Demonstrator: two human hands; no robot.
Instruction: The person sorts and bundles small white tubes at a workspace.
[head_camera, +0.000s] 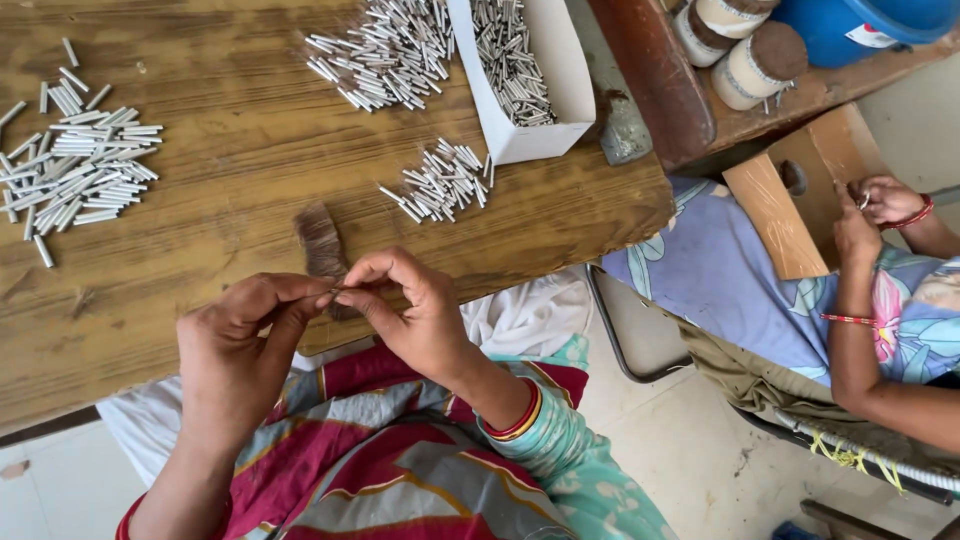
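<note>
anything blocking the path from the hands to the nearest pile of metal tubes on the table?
Nothing visible. Left hand and right hand meet at the table edge; bare wood lies up to the nearest tube pile. The hair tuft sits off to the left.

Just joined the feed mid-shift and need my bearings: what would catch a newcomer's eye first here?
The left hand and right hand meet at the near edge of the wooden table, pinching a small tuft of brown bristles between the fingertips. Heaps of short silvery metal tubes lie spread across the table, more filling a white cardboard box at the far side. At right, a seated co-worker's hands handle something small.
</note>
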